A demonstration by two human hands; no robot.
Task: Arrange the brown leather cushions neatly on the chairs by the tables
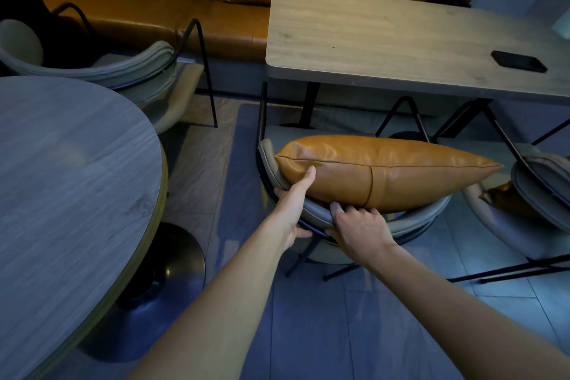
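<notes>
A brown leather cushion [401, 170] stands on its edge in a grey chair [413, 222], leaning against the curved backrest under the rectangular wooden table [385, 40]. My left hand [293, 207] wraps the backrest's left part, thumb pressed against the cushion's near face. My right hand [357, 228] grips the backrest rim at the middle, fingers curled over the top and touching the cushion's lower edge. A second brown cushion [505, 197] peeks out in the chair on the right.
A round grey table [71, 179] fills the left. Another grey chair [123, 71] stands behind it. A brown leather bench [185, 15] with back cushions runs along the far wall. A black phone [518, 61] lies on the rectangular table. A third chair [543, 188] is at the right.
</notes>
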